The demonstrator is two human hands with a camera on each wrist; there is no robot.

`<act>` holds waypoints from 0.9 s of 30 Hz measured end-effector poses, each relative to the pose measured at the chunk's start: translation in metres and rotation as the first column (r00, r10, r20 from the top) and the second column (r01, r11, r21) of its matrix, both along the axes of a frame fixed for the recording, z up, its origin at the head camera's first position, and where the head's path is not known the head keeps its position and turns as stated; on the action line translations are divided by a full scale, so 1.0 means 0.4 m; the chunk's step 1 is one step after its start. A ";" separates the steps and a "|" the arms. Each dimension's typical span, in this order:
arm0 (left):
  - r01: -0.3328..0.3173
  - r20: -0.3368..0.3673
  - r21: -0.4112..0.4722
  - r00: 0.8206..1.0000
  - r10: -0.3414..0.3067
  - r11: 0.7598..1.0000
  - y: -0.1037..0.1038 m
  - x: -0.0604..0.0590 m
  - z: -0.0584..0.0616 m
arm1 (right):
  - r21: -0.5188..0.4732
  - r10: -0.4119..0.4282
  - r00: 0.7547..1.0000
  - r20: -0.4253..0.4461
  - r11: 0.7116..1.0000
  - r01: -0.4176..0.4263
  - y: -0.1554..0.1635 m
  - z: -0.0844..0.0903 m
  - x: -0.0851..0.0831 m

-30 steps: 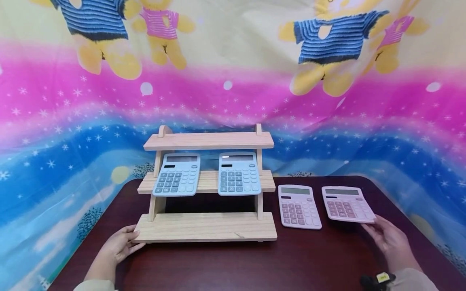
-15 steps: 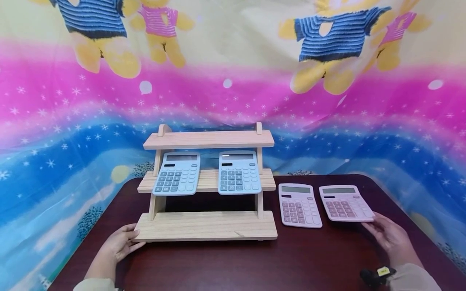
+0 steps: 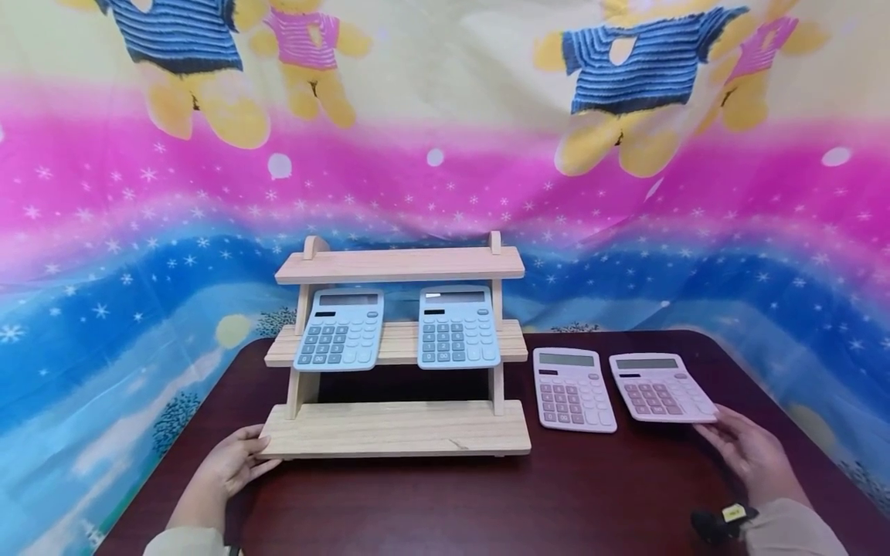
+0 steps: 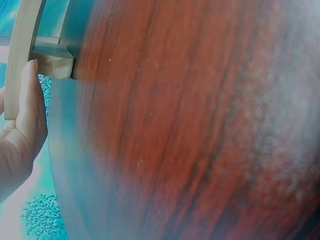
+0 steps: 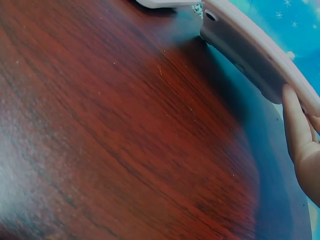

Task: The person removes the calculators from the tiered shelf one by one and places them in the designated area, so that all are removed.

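A three-tier wooden shelf (image 3: 396,428) stands on a dark red table (image 3: 487,502). Two blue calculators (image 3: 339,330) (image 3: 457,327) lean on its middle tier. Right of the shelf lie two pink calculators, one near the shelf (image 3: 573,388) and one further right (image 3: 660,386). My left hand (image 3: 232,463) rests with straight fingers against the bottom board's front left corner (image 4: 22,50). My right hand (image 3: 747,452) pinches the right pink calculator's near right corner. In the right wrist view that calculator (image 5: 250,55) is tilted up off the table, with a fingertip (image 5: 295,125) under its edge.
A bright printed cloth (image 3: 445,154) hangs behind the table and drapes around its sides. A small black and yellow device (image 3: 719,519) sits on my right wrist. The table's rounded right edge lies just beyond my right hand.
The right pink calculator has turned and shifted slightly left in my right hand. My left hand stays at the shelf's corner.
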State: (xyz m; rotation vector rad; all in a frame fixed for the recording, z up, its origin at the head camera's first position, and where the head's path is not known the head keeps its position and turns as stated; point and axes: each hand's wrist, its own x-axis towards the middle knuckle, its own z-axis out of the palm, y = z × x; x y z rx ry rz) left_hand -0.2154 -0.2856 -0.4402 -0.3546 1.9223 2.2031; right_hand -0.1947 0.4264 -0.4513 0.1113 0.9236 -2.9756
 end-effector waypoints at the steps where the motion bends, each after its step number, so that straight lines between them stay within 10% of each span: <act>1: 0.003 -0.001 0.002 1.000 -0.003 1.000 0.000 0.000 0.000 | -0.009 -0.008 1.000 0.015 1.000 0.008 0.001 0.000 -0.002; 18: 0.017 -0.001 0.018 1.000 -0.017 1.000 -0.003 0.003 -0.001 | -0.117 -0.102 0.956 0.276 0.983 0.139 0.015 -0.002 -0.011; 27: 0.001 -0.001 0.020 1.000 -0.001 1.000 -0.003 0.007 -0.005 | -0.066 -0.155 0.871 0.466 0.976 0.209 0.021 0.010 -0.013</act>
